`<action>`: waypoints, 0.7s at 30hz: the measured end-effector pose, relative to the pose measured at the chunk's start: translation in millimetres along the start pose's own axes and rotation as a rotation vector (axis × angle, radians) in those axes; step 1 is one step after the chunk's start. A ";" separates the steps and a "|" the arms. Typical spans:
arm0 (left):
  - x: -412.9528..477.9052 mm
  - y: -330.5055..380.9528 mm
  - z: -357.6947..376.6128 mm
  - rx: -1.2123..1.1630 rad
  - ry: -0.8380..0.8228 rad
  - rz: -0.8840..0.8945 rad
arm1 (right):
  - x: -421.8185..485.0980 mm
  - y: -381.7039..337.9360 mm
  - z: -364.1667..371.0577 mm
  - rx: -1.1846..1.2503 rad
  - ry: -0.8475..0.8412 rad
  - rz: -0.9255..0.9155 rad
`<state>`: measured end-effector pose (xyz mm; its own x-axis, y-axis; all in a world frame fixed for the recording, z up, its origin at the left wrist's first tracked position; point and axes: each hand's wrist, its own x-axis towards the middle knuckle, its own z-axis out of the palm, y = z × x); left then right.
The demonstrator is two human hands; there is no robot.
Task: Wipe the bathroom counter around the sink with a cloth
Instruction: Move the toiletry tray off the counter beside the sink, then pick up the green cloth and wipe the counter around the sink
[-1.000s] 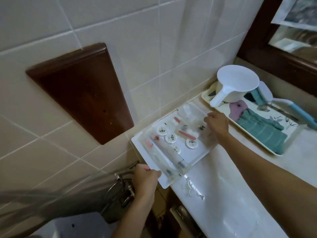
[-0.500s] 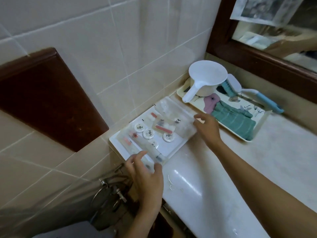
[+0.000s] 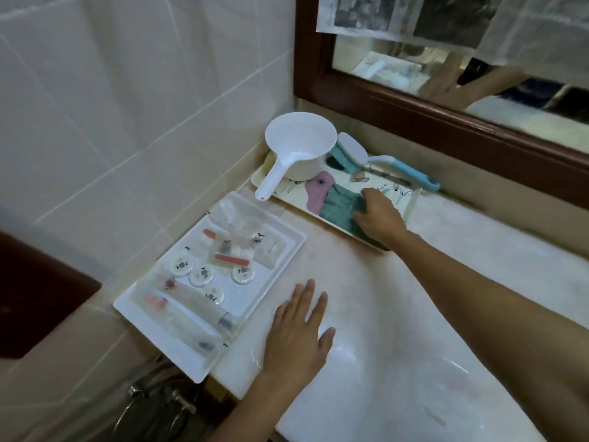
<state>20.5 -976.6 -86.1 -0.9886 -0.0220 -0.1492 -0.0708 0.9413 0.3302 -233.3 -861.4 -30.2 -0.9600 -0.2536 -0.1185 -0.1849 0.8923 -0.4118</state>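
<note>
The right hand curled its fingers round the teal folded cloth, which lay in the cream flowery tray. The left hand lay flat on the pale shiny stone desk, holding nothing. A quick tug could tip the white plastic scoop (it sat close by). The desk looked wet, under cream wall tiles and a brown-framed mirror.

Glossy cream tiled wall meets a dark wood-framed mirror.
</note>
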 end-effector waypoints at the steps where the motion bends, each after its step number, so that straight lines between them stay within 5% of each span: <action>1: -0.2 -0.4 0.4 0.000 0.006 0.004 | 5.5 1.2 0.0 -0.055 -0.048 0.008; 6: 2.4 -3.3 -1.0 0.022 0.008 0.010 | 18.8 -0.1 4.8 -0.241 -0.093 0.052; 14: 3.4 -2.3 -5.3 0.029 -0.060 0.013 | 6.6 -10.8 -14.0 -0.099 0.039 0.175; 21: 5.1 3.1 -9.6 -0.041 -0.022 -0.001 | -78.1 12.5 -74.4 0.398 0.196 0.107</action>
<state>13.9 -977.0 -76.8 -0.9854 -0.0155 -0.1696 -0.0779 0.9267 0.3677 -176.3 -802.6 41.1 -0.9981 -0.0579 -0.0220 -0.0239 0.6874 -0.7259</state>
